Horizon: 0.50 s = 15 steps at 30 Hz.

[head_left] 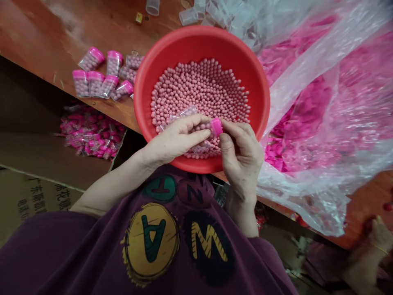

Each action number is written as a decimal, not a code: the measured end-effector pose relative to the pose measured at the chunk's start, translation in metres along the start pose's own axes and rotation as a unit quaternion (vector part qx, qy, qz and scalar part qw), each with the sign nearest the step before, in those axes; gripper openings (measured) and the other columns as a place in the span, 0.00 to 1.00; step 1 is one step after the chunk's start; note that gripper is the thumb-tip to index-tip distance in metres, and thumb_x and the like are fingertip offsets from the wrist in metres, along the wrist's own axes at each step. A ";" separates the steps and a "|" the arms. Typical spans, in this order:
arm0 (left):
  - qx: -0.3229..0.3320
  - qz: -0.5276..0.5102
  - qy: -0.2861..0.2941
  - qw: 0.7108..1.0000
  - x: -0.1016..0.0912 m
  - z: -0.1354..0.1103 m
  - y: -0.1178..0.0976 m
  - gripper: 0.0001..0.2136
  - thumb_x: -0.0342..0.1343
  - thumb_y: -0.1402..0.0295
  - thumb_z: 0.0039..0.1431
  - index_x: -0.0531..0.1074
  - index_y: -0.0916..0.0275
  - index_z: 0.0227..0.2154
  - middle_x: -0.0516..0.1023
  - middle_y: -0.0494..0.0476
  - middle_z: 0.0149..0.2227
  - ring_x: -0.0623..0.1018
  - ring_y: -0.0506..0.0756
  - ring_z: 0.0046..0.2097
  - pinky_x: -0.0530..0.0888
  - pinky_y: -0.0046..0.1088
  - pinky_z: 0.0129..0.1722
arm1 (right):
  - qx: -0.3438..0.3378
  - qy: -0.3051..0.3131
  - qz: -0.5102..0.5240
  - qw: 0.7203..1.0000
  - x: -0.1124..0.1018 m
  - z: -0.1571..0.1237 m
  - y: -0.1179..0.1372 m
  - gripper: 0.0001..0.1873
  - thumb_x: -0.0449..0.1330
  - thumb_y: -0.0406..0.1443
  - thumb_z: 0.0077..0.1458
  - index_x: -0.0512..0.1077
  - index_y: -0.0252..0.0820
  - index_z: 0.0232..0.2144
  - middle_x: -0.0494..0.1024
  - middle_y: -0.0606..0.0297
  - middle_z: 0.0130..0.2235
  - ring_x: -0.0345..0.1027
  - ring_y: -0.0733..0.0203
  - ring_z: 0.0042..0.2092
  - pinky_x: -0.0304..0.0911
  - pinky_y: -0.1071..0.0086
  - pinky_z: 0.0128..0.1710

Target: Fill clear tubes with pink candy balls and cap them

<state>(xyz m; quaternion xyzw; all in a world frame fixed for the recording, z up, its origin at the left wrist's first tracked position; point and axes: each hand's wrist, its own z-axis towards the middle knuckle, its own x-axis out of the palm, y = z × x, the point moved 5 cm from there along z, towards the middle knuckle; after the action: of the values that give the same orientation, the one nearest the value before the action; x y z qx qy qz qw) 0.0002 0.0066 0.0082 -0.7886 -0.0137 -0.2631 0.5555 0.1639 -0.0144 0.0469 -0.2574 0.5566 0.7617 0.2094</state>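
Clear plastic tube [204,128] packed with small pink beads sits just above a red plastic basin [202,45], mostly hidden by the fingers, with loose clear film sticking out on either side. It looks light and stiff but smooth, so it would probably slip if pinched only lightly, and a firm wrap around the body seems the surest hold. The left hand [175,139] does this, its fingers curled closely around the tube and almost closed, with no real gap showing. The magenta cap [216,127] at the tube's end is a small, hard piece, best taken by its rim. The right hand [241,157] pinches it between thumb and bent forefinger, its other fingers folded in behind. The loose pink beads [199,90] fill the basin's floor below and look round and hard, likely to roll away at a touch. Left of the basin, capped tubes of pink beads [95,82] lie on a wooden table [61,28], and more packed tubes [90,131] lie in a cardboard box [46,155] below its edge. Loose clear tubes [190,16] lie beyond the basin, while a large clear plastic bag [307,57] holding a mass of magenta caps [307,123] spreads to the right. A co-worker's hand [379,235] shows at the lower right corner.
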 end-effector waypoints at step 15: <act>0.023 0.018 -0.055 0.998 0.000 0.006 0.002 0.03 0.61 0.73 0.70 0.79 0.65 0.43 0.80 0.53 0.38 0.78 0.49 0.38 0.77 0.24 0.42 | -0.046 0.030 0.013 0.998 0.008 -0.004 -0.014 0.19 0.59 0.42 0.77 0.78 0.55 0.65 0.84 0.59 0.58 0.80 0.50 0.58 0.80 0.49 0.60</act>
<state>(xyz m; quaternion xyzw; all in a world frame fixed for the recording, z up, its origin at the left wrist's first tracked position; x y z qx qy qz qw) 0.0033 0.0113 0.0052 -0.7893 -0.0358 -0.2089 0.5763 0.1666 -0.0135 0.0307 -0.2824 0.5304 0.7809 0.1706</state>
